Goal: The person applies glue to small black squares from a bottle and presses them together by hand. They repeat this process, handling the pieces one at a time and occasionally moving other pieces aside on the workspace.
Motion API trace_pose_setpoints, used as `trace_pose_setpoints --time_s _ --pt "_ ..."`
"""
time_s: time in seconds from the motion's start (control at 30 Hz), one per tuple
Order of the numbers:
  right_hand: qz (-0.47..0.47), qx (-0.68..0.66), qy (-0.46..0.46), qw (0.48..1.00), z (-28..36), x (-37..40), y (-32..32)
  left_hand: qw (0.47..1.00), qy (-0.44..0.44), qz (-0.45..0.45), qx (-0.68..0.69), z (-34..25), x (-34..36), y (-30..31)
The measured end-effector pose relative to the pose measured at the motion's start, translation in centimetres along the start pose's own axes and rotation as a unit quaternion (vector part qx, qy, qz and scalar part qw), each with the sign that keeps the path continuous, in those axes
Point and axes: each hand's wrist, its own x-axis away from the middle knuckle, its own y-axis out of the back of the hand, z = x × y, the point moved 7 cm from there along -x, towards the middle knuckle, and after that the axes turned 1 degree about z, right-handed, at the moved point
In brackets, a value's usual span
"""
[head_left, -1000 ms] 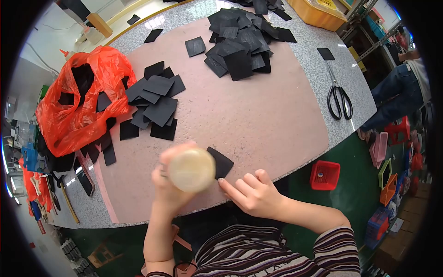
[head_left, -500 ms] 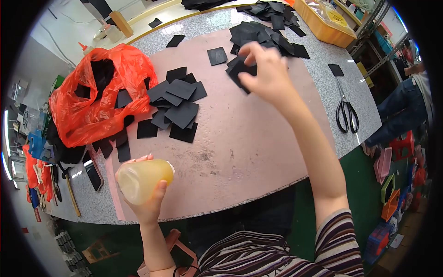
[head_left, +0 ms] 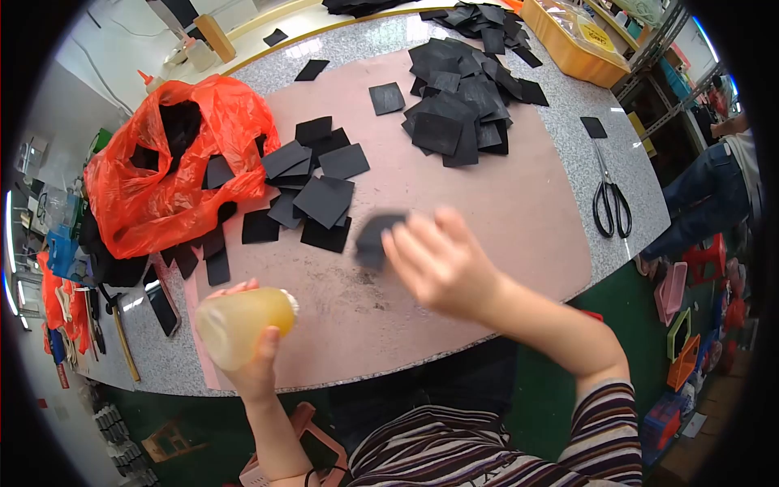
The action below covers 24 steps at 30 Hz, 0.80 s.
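Observation:
My left hand [head_left: 261,372] is wrapped round a translucent plastic bottle [head_left: 239,329] of yellowish liquid, tilted on its side over the front left of the pink mat [head_left: 471,235]. A black square piece [head_left: 373,241] is pinched in the fingers of my right hand [head_left: 446,264], above the middle of the mat; motion smears both a little. Left of centre lies a loose pile of black squares [head_left: 324,200]. A larger heap of black squares [head_left: 458,101] covers the mat's far right part, with a single square [head_left: 387,98] beside it.
An orange-red plastic bag [head_left: 122,195] holding black material sits at the left. Black-handled scissors [head_left: 610,207] lie at the right, a phone [head_left: 162,302] and a hammer [head_left: 126,341] at the left edge. A yellow bin [head_left: 576,57] stands far right. Another person's legs [head_left: 702,195] show beyond.
My right hand has come from the far heap toward me and left, now with a black square in it. One square from the left pile's top has shifted right. The bottle has moved slightly left.

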Motion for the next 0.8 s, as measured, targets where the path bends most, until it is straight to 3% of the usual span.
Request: trace_pose_setpoints --time_s 0.07,0.17,0.27,0.37,0.43,0.5,0.67,0.77,0.8 --pt "0.096 -0.033 -0.001 0.995 3.4 3.7 1.0 0.999 0.026 -0.033 0.023 0.7 -0.2 0.0" --pt "0.051 -0.146 -0.108 0.982 2.4 5.8 0.9 0.996 0.047 -0.002 0.074 1.1 -0.8 -2.7" --pt "-0.035 -0.322 -0.315 0.892 -1.7 6.1 1.8 0.984 0.083 0.035 0.154 0.3 -0.7 -5.6" --pt "-0.012 -0.076 -0.158 0.984 -0.3 6.1 5.8 0.983 0.064 0.053 0.162 -0.7 -0.8 -5.3" --pt "0.065 -0.052 -0.107 0.991 2.8 7.3 6.4 0.983 0.081 0.017 0.164 -1.0 -0.7 -4.8" --pt "0.126 -0.064 -0.092 0.986 5.1 9.0 5.5 0.977 0.107 0.012 0.183 -0.5 -0.3 -5.5" --pt "0.112 -0.065 -0.132 0.983 5.4 10.4 5.3 0.946 0.184 0.091 0.252 -0.3 1.2 -10.2" --pt "0.112 -0.064 -0.177 0.976 6.2 11.2 5.8 0.961 0.121 0.178 0.174 -1.6 1.9 -13.0" --pt "0.114 -0.047 -0.182 0.976 6.6 11.7 5.7 0.963 0.065 0.225 0.131 -2.6 2.2 -14.3"
